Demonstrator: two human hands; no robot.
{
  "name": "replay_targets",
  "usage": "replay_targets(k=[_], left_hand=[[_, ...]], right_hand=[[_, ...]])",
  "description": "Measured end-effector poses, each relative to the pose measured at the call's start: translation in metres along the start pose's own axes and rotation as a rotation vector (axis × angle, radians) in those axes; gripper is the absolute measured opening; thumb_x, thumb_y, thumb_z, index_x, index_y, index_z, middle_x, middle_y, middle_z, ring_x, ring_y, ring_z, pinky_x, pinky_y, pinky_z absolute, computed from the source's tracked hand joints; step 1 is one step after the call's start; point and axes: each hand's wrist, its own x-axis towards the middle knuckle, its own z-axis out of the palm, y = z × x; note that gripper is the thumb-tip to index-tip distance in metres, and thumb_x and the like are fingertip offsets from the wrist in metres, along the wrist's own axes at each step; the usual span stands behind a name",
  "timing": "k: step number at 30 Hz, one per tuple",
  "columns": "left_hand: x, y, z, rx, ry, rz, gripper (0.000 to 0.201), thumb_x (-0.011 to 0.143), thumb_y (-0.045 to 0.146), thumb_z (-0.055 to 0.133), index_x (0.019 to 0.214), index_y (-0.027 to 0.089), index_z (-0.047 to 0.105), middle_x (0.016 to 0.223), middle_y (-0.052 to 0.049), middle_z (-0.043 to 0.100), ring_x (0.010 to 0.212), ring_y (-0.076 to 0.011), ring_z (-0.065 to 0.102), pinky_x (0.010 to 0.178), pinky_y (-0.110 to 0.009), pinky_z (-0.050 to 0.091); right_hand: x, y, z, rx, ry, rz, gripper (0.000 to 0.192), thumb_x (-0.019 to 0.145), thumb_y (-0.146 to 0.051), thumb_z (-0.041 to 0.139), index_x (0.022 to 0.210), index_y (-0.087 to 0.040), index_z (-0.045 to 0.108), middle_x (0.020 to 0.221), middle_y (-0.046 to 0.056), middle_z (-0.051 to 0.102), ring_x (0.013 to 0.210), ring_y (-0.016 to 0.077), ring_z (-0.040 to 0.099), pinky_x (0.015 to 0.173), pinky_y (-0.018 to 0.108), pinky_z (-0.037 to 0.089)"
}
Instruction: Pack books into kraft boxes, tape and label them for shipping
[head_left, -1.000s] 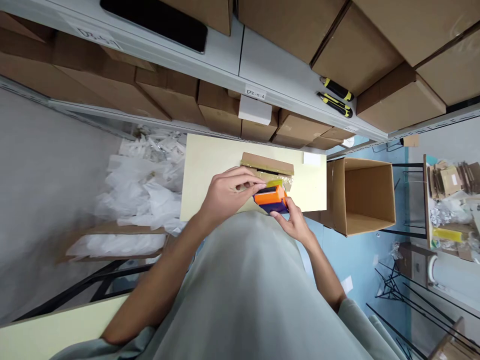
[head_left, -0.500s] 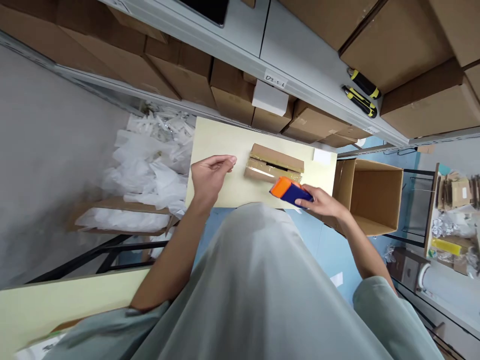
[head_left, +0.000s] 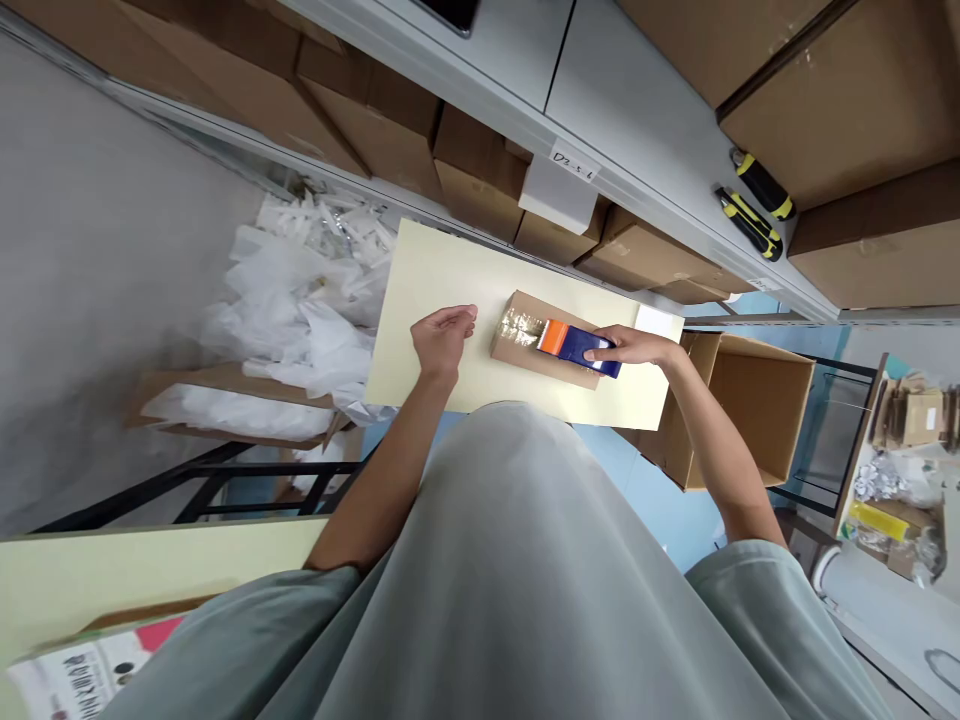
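A long brown cardboard box (head_left: pixel 551 368) lies on the pale yellow tabletop (head_left: pixel 435 270). Shiny clear tape (head_left: pixel 517 327) shows across its left part. My right hand (head_left: pixel 624 346) grips a dark blue and orange tape dispenser (head_left: pixel 574 345) over the box's middle and right part, orange end to the left. Whether the dispenser touches the cardboard, I cannot tell; it covers much of the top. To the left of the box, my left hand (head_left: pixel 441 340) is closed, thumb and fingers together, apart from the cardboard. Anything inside its fingers is hidden.
Brown boxes (head_left: pixel 480 170) line the shelf behind the table. Two yellow-black utility knives (head_left: pixel 750 222) lie on the grey shelf (head_left: pixel 637 120) above. An open carton (head_left: pixel 761 400) stands at right. White packing material (head_left: pixel 307 320) is heaped at left.
My right hand has brought the dispenser up from the box's near edge to over its top. The dark gap between the flaps no longer shows. My left hand stays closed, shifted slightly right.
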Motion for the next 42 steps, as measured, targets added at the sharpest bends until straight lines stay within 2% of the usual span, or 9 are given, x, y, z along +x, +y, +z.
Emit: replay_targets(k=[6,12,17,20,22,27,31,38,42], left_hand=[[0.017,-0.026,0.005,0.035,0.011,-0.103,0.022,0.066,0.032,0.088,0.082,0.016,0.085,0.08,-0.006,0.079,0.067,-0.0129,0.065,0.066,-0.028,0.057],[0.017,-0.047,0.023,0.159,-0.116,-0.197,0.034,0.072,0.04,0.09,0.095,0.016,0.086,0.095,-0.009,0.082,0.083,-0.0206,0.072,0.078,-0.033,0.06],[0.011,-0.039,0.014,0.403,-0.107,-0.021,0.057,0.082,0.045,0.087,0.133,0.02,0.08,0.123,-0.012,0.079,0.096,-0.0214,0.074,0.093,-0.034,0.059],[0.003,-0.025,0.011,0.466,-0.237,0.165,0.037,0.088,0.049,0.081,0.111,0.02,0.085,0.113,-0.01,0.082,0.092,-0.0218,0.073,0.093,-0.035,0.058],[-0.004,-0.017,0.014,0.504,-0.29,0.198,0.03,0.085,0.048,0.085,0.097,0.02,0.084,0.106,-0.009,0.083,0.086,-0.0222,0.073,0.089,-0.035,0.059],[-0.016,-0.008,0.022,0.55,-0.259,0.201,0.022,0.084,0.038,0.084,0.096,0.02,0.082,0.103,-0.008,0.083,0.085,-0.0234,0.076,0.088,-0.036,0.059],[-0.017,-0.009,0.022,0.599,-0.251,0.192,0.021,0.083,0.036,0.084,0.097,0.02,0.082,0.102,-0.008,0.083,0.087,-0.0249,0.077,0.092,-0.038,0.059],[-0.016,-0.02,0.023,0.564,-0.263,0.224,0.028,0.077,0.04,0.086,0.097,0.02,0.081,0.097,-0.007,0.082,0.084,-0.0255,0.077,0.089,-0.039,0.061],[-0.02,-0.022,0.024,0.518,-0.24,0.178,0.028,0.072,0.038,0.088,0.093,0.02,0.082,0.093,-0.007,0.081,0.085,-0.0263,0.076,0.092,-0.041,0.062]], right_hand=[[0.012,0.002,-0.002,0.01,-0.046,-0.011,0.065,0.082,-0.077,0.084,0.1,-0.016,0.073,0.092,0.005,0.075,0.081,0.0174,0.064,0.07,0.028,0.051],[0.015,0.008,0.0,0.022,-0.021,-0.024,0.069,0.082,-0.078,0.084,0.108,-0.014,0.075,0.096,0.006,0.077,0.081,0.017,0.064,0.071,0.028,0.053],[0.014,0.005,0.006,0.002,0.019,-0.015,0.069,0.078,-0.079,0.085,0.104,-0.016,0.077,0.098,0.006,0.078,0.087,0.0195,0.067,0.078,0.029,0.054],[0.013,-0.001,0.011,0.01,0.028,0.009,0.068,0.074,-0.077,0.088,0.105,-0.017,0.078,0.094,0.005,0.08,0.087,0.021,0.07,0.079,0.03,0.055],[0.01,-0.007,0.015,0.036,0.007,0.034,0.067,0.074,-0.076,0.089,0.104,-0.017,0.077,0.087,0.004,0.08,0.081,0.0206,0.071,0.075,0.03,0.055],[-0.001,-0.018,0.027,0.082,0.014,0.08,0.067,0.072,-0.072,0.094,0.104,-0.016,0.077,0.079,0.005,0.081,0.07,0.0175,0.07,0.07,0.029,0.055],[-0.031,-0.003,0.033,0.073,0.087,0.167,0.074,0.067,-0.074,0.097,0.105,-0.014,0.076,0.085,0.007,0.083,0.076,0.0196,0.075,0.074,0.031,0.058],[-0.13,0.053,0.038,0.273,0.086,0.319,0.08,0.057,-0.075,0.102,0.102,-0.015,0.074,0.099,0.012,0.086,0.089,0.0242,0.08,0.086,0.036,0.063],[-0.146,0.059,0.033,0.253,0.058,0.368,0.08,0.055,-0.073,0.103,0.103,-0.014,0.077,0.099,0.012,0.086,0.092,0.0252,0.081,0.09,0.037,0.064]])
